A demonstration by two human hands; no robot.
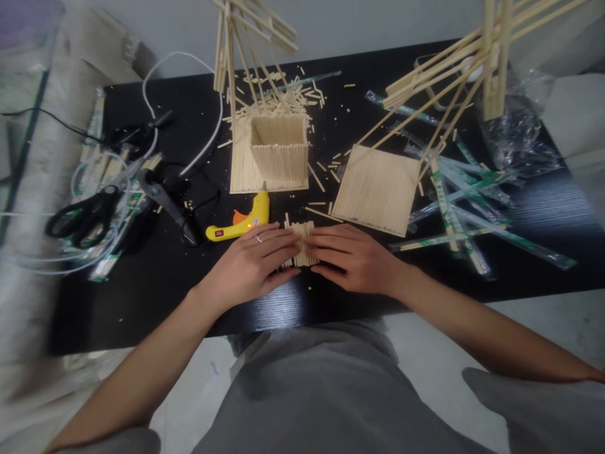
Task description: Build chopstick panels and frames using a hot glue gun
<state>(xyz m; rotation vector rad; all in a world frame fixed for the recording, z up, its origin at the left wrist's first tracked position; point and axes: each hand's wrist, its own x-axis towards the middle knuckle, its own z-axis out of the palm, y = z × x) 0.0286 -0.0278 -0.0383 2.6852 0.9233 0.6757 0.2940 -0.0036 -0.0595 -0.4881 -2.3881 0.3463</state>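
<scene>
A small row of short wooden sticks [306, 244] lies side by side at the table's front. From the left, my left hand [255, 260], with a ring on one finger, holds the row with its fingers over the top and its thumb at the near edge. My right hand [358, 258] closes on the other end in the same way, so both ends are partly hidden. A yellow glue gun [243, 222] lies just beyond my left hand, nozzle pointing away, its small light glowing orange. Behind it, an open box of sticks [280, 161] stands on a flat stick panel [242, 170].
Thin stick frames rise from the left panel and from a second panel [378, 188]. Wrapped sticks [466, 195] and crumpled plastic [517, 139] lie at right. Black scissors [89, 214], pliers-like cutters [165, 198] and a white cable [221, 113] lie at left. Stick offcuts [288, 98] are scattered behind.
</scene>
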